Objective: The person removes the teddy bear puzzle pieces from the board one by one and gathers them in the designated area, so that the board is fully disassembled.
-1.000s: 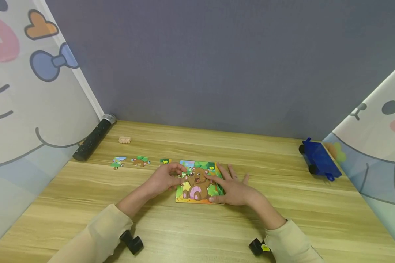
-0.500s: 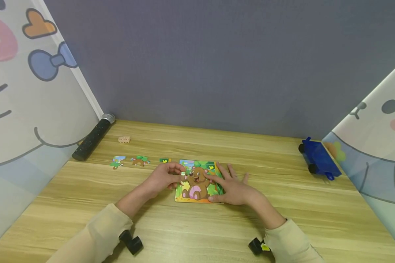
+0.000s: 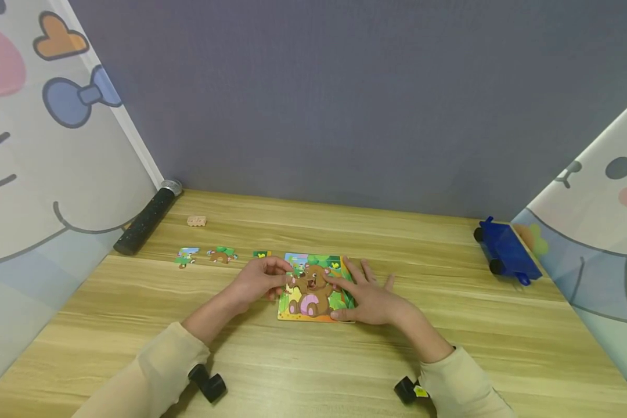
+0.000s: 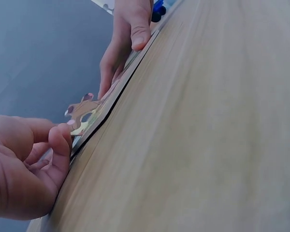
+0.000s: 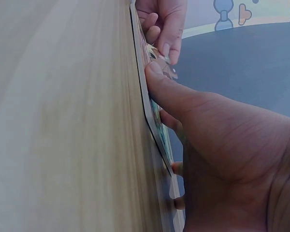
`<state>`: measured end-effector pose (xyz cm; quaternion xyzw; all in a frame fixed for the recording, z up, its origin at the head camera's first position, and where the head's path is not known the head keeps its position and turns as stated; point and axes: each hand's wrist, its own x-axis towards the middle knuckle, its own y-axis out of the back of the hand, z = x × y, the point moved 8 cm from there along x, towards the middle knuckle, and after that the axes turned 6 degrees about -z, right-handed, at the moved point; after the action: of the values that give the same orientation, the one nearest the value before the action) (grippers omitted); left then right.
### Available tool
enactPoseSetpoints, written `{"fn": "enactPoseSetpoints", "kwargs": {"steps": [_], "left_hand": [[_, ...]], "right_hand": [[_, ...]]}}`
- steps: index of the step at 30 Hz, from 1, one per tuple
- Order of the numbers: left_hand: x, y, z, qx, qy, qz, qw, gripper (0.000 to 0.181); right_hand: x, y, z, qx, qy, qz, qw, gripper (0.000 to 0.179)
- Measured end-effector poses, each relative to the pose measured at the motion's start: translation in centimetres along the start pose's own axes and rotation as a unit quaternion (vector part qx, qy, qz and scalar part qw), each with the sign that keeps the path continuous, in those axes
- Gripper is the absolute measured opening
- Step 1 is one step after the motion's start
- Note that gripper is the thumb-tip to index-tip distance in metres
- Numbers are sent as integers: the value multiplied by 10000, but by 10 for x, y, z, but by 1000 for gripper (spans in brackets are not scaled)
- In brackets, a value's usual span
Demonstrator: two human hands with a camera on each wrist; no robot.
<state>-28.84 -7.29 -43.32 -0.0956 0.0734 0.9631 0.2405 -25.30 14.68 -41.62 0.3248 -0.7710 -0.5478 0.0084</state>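
Note:
A jigsaw puzzle board [image 3: 292,317] with a brown bear picture lies on the wooden table. My left hand [image 3: 258,284] is at its left side, pinching a puzzle piece [image 4: 79,111] between thumb and fingers. In the left wrist view this brown piece stands tilted up from the board's surface. The right wrist view shows the same puzzle piece [image 5: 166,70] beyond my thumb. My right hand [image 3: 371,299] rests on the board's right edge with fingers spread, thumb near the lower edge. Whether the piece's lower edge sits in a gap is hidden.
Two loose puzzle pieces, one green and blue [image 3: 187,256] and one brown and green [image 3: 222,255], lie left of the board. Another piece [image 3: 262,255] is partly behind my left hand. Farther out are a pink toy brick [image 3: 196,221], a microphone [image 3: 148,220] and a blue toy cart [image 3: 509,252].
The pinched piece and my left fingertips have shifted slightly over the bear picture. My right hand has stayed in place on the board.

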Motion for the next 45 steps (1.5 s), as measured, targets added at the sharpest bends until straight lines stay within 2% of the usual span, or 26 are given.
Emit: {"fn": "enactPoseSetpoints", "kwargs": {"steps": [10,25,30,35,45], "left_hand": [[2,3,1,-199,-27,208,9996,19],[-3,13,-2,-236,-87,236,9994,25],[-4,16,-2,-253,-91,222,9994,26],[-7,19,0,-235,-126,230,9994,27],[-17,38,-4,-68,1,364,9993,26]], "right_hand": [[0,1,0,7,26,3,10000,80],[-1,1,-2,-20,118,40,9999,84],[-2,3,1,66,-9,86,9999,90],[-3,1,5,-78,-213,-18,9997,95],[-1,-1,7,-190,-242,0,9995,95]]}}
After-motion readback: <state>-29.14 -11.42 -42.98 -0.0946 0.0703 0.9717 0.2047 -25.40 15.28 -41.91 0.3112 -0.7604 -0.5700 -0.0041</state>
